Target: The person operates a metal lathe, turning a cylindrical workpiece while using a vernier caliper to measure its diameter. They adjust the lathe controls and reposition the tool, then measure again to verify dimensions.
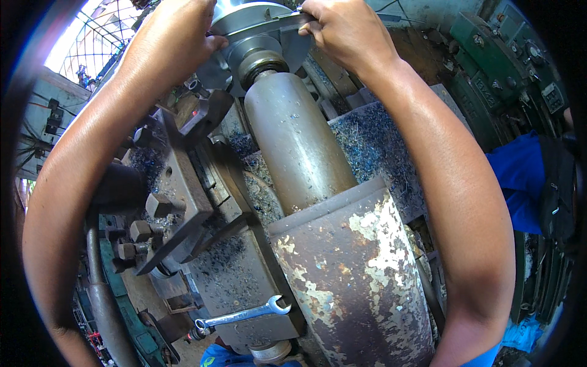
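Observation:
At the far end of a lathe, a round shiny metal disc (pixel 299 52) with a stepped hub (pixel 254 46) sits against the tailstock's centre (pixel 262 66). A long, flat grey metal bar (pixel 266 27), like a caliper or a straight rule, lies across the disc's face. My right hand (pixel 345 30) pinches its right end between thumb and fingers. Around its left end my left hand (pixel 183 30) is closed, thumb lowest; its other fingers are partly hidden at the upper edge. The thick steel tailstock quill (pixel 296 137) runs toward me between my forearms.
Below the quill stands the tailstock body (pixel 354 281) with peeling paint. To the left, a tool post (pixel 183 177) carries protruding bolts (pixel 160 205). A combination wrench (pixel 244 314) rests on the carriage. Metal chips (pixel 379 150) cover the slide. Green machinery (pixel 501 61) and a person's blue clothing (pixel 520 174) are at right.

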Motion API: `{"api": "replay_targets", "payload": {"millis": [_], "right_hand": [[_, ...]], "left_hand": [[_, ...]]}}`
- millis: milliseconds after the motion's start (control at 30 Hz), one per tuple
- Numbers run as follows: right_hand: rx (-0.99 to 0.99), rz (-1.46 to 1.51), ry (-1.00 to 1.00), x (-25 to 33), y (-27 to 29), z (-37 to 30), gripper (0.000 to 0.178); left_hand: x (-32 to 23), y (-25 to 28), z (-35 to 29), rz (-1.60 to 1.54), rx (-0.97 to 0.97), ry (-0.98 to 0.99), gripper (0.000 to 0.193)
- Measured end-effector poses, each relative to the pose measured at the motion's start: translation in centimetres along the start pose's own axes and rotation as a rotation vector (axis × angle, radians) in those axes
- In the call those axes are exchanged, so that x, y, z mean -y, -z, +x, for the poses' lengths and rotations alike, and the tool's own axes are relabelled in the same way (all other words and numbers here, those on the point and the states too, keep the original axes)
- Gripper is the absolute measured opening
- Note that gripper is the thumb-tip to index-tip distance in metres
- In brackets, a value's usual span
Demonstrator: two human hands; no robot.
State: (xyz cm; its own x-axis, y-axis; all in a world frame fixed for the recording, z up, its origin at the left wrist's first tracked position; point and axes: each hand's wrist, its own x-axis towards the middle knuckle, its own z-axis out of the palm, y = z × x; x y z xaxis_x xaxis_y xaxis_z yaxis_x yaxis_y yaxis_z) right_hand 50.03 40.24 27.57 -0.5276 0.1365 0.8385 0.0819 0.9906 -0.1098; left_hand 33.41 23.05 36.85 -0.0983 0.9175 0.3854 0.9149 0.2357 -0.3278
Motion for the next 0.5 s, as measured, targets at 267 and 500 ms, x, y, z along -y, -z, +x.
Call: {"api": "replay_targets", "payload": {"millis": [267, 500], "right_hand": [[0.014, -0.008, 0.045, -0.9, 0.3, 0.0, 0.007], [-0.013, 0.006, 0.093, -1.4, 0.1, -0.1, 0.006]], "left_hand": [[-0.9, 0.7, 0.2, -0.009, -0.003, 0.019, 0.025], [-1.2, 1.1, 0.1, -0.022, 0.012, 0.028, 0.016]]}}
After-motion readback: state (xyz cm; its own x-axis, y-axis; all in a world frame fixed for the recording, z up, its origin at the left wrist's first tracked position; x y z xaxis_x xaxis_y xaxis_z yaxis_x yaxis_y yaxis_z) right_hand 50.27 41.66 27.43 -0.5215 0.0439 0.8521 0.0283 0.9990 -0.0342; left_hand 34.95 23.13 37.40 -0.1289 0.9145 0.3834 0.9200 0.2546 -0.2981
